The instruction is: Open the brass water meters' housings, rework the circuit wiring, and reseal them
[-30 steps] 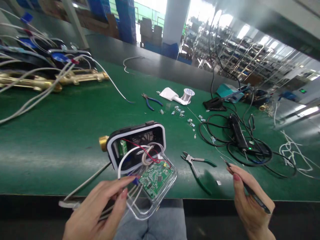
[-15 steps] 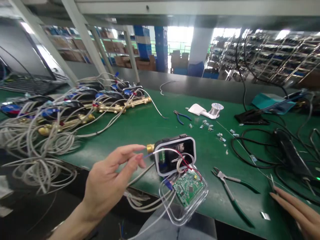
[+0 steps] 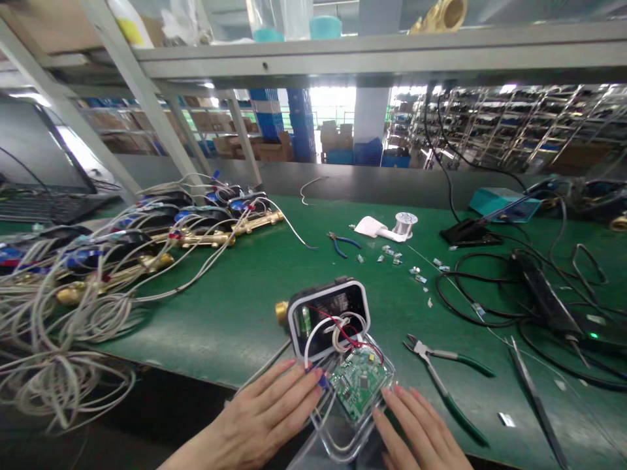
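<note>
An opened meter [image 3: 327, 313] with a black body, white rim and brass fitting lies near the front edge of the green bench. Its clear cover [image 3: 343, 418] hangs open towards me and carries a green circuit board [image 3: 358, 382] with red and white wires. My left hand [image 3: 264, 421] rests at the cover's left side, fingers stretched out and touching the white wires and the board's edge. My right hand [image 3: 416, 431] lies flat against the cover's right side, fingers extended, holding nothing.
Green-handled cutters [image 3: 448, 385] and tweezers [image 3: 536, 398] lie to the right. Black cables [image 3: 519, 287] coil at the far right. Blue pliers [image 3: 343, 243], a solder spool [image 3: 405, 222] and small clips sit mid-bench. Brass meters with grey wire bundles [image 3: 98, 274] crowd the left.
My left hand came down from the raised white wire to the cover. My right hand moved in from the right edge to the cover; the tweezers it held a second ago lie on the bench.
</note>
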Action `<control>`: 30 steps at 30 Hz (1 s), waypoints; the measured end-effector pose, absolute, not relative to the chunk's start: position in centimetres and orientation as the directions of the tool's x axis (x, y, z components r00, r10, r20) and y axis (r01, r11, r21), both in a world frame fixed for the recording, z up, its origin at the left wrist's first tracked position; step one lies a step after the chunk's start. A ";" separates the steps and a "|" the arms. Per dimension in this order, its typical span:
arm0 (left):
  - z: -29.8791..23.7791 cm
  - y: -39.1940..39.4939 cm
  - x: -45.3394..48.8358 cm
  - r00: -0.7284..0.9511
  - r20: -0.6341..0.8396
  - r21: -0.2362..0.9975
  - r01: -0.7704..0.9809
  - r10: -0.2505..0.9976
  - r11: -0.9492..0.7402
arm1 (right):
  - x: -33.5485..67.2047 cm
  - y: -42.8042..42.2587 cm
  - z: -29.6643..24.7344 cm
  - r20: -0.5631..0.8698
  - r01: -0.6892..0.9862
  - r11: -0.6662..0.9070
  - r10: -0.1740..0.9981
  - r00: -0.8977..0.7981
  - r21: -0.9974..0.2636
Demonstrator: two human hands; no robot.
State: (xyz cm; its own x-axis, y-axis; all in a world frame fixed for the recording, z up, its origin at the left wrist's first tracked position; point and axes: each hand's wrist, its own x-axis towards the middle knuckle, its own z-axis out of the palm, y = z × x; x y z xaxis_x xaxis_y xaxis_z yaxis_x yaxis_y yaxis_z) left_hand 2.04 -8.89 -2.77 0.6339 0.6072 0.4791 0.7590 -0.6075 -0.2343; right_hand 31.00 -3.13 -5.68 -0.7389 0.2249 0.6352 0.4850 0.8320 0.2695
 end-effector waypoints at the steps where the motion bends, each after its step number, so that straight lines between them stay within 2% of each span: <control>1: -2.9 -8.4 1.5 0.651 0.475 -0.260 0.746 0.592 -0.613 | 30.0 -3.3 -6.1 0.679 0.514 0.833 0.257 -0.688 0.206; 4: -2.9 -6.7 0.4 0.678 0.472 -0.339 0.729 0.563 -0.595 | 27.5 -3.8 -7.2 0.747 0.539 0.838 0.307 -0.589 0.081; 8: -3.0 -4.6 0.5 0.707 0.504 -0.416 0.702 0.496 -0.578 | 25.5 -3.6 -7.0 0.806 0.523 0.851 0.278 -0.522 0.045; 12: -2.7 -3.5 1.1 0.667 0.594 -0.359 0.720 0.449 -0.594 | 26.0 -2.6 -4.7 0.777 0.420 0.889 0.131 -0.616 0.183; 14: -2.2 -3.3 1.4 0.634 0.624 -0.319 0.741 0.458 -0.591 | 26.9 -1.9 -2.6 0.736 0.358 0.913 0.105 -0.669 0.196; 16: -1.6 -3.2 1.5 0.594 0.641 -0.285 0.772 0.486 -0.568 | 27.6 -1.1 -0.3 0.741 0.325 0.942 0.160 -0.652 0.082; 19: -0.9 -3.2 1.6 0.547 0.659 -0.244 0.805 0.516 -0.542 | 27.6 0.2 3.6 0.726 0.333 0.904 0.416 -0.547 -0.267; 21: -0.8 -3.1 1.5 0.495 0.674 -0.186 0.832 0.547 -0.523 | 26.7 1.7 6.1 0.576 0.340 0.745 0.663 -0.478 -0.574; 22: -0.9 -3.0 1.4 0.460 0.683 -0.146 0.847 0.568 -0.510 | 26.0 2.7 7.4 0.447 0.330 0.606 0.776 -0.444 -0.724; 24: -0.9 -2.5 1.2 0.395 0.693 -0.070 0.869 0.603 -0.489 | 24.3 5.1 9.5 0.124 0.189 0.218 0.903 -0.412 -0.958; 27: -0.6 -1.7 0.9 0.298 0.705 0.057 0.880 0.643 -0.471 | 21.4 9.1 11.5 -0.048 0.117 0.001 0.907 -0.419 -0.993; 30: 0.6 -1.4 1.2 0.151 0.690 0.264 0.858 0.708 -0.441 | 18.5 12.3 12.4 -0.211 0.079 -0.197 0.876 -0.433 -0.977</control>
State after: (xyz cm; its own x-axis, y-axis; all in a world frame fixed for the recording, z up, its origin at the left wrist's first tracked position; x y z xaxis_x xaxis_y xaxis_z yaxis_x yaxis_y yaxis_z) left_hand 1.20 -1.39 0.59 0.1514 0.7082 0.6895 0.8580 -0.4406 0.2641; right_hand 18.49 12.35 12.37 -0.4334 0.8761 -0.2112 0.0787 -0.1967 -0.9773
